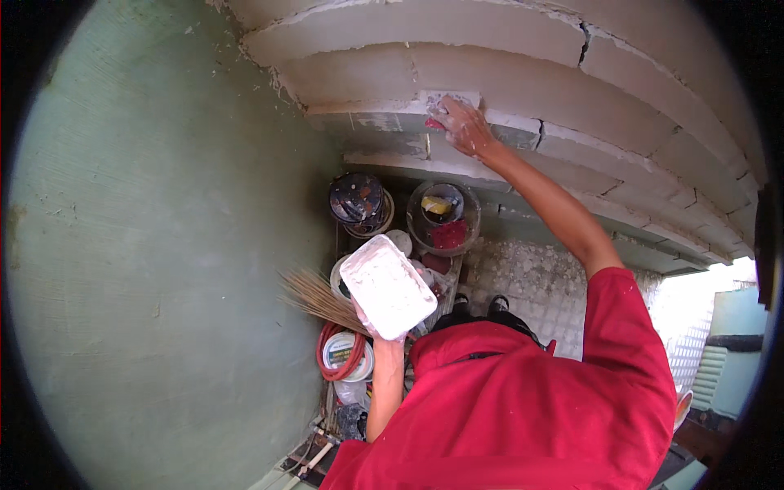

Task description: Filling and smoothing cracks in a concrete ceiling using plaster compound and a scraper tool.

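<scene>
My right hand (467, 131) is closed round the red handle of a wide putty knife (472, 96). Its paste-smeared blade lies against the block wall (523, 86), along a joint coated in whitish paste. White smears cover the fingers. Lower down, my left hand (366, 322) grips a white rectangular tub (389, 287) from below and the side. Whitish paste coats the inside of the tub, which is tilted toward me. Most of the left fingers are hidden behind it.
A green plastered wall (171, 245) rises at the left. Beside it stand a paint-spattered bucket (357, 198), a round basin (474, 237) with a sponge and red cloth, a bundle of thin sticks (314, 300) and a coiled red hose (324, 359). Tiled floor (539, 286) lies at my feet.
</scene>
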`<action>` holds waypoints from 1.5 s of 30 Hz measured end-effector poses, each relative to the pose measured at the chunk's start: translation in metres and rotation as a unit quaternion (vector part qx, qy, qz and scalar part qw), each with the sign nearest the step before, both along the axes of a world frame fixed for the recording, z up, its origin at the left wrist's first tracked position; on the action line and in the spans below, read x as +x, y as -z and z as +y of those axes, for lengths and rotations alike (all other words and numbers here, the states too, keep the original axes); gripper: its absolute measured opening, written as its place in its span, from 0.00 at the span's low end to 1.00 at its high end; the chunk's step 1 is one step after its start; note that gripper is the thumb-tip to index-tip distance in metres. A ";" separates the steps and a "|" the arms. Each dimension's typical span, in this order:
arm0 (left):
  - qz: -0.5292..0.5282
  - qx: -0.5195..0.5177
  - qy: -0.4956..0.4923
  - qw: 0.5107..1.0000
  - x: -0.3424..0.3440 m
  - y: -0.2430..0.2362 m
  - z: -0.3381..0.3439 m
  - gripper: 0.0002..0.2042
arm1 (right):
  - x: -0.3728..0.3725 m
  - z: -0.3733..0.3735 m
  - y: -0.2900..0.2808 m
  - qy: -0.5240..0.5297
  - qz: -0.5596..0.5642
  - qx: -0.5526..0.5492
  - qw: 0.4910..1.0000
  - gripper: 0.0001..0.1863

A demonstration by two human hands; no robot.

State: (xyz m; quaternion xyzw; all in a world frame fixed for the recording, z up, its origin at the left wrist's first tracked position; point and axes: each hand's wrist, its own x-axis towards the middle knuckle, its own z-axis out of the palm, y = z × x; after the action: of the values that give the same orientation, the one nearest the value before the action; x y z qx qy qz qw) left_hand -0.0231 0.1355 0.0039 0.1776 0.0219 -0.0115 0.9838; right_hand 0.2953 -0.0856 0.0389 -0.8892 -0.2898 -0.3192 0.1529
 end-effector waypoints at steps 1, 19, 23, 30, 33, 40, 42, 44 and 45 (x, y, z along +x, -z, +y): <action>0.000 -0.001 0.000 1.000 0.001 -0.002 0.000 0.38 | -0.012 0.002 -0.008 -0.009 -0.043 0.076 0.996 0.19; 0.021 -0.003 -0.036 0.999 0.005 -0.010 -0.011 0.36 | 0.017 0.090 -0.021 0.147 -0.187 0.537 0.809 0.20; 0.058 0.014 -0.065 0.996 0.007 -0.005 -0.005 0.35 | 0.012 0.106 -0.026 0.075 -0.131 0.535 0.831 0.21; 0.051 0.028 -0.079 0.995 0.014 -0.014 -0.010 0.35 | -0.014 0.058 -0.043 0.157 -0.179 0.594 0.768 0.11; 0.011 0.023 -0.041 0.999 0.017 -0.009 -0.008 0.35 | -0.007 0.058 -0.047 0.199 -0.195 0.582 0.764 0.12; 0.062 0.027 -0.092 0.994 0.016 -0.018 -0.018 0.35 | 0.020 0.095 -0.044 0.088 -0.183 0.525 0.827 0.22; 0.053 0.032 -0.071 0.996 0.014 -0.013 -0.014 0.34 | 0.013 0.097 -0.047 0.074 -0.130 0.441 0.885 0.18; 0.041 0.030 -0.058 0.997 0.015 -0.011 -0.013 0.35 | 0.010 0.086 -0.051 0.071 -0.163 0.450 0.875 0.15; 0.032 0.027 -0.050 0.998 0.015 -0.009 -0.011 0.35 | 0.002 0.081 -0.054 0.051 -0.136 0.508 0.849 0.14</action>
State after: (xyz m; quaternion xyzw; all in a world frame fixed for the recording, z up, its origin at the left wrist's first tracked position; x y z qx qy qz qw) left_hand -0.0082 0.1245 0.0132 0.2023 0.0624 0.0324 0.9768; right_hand 0.2972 -0.0049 0.0928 -0.6486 -0.0596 -0.5466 0.5263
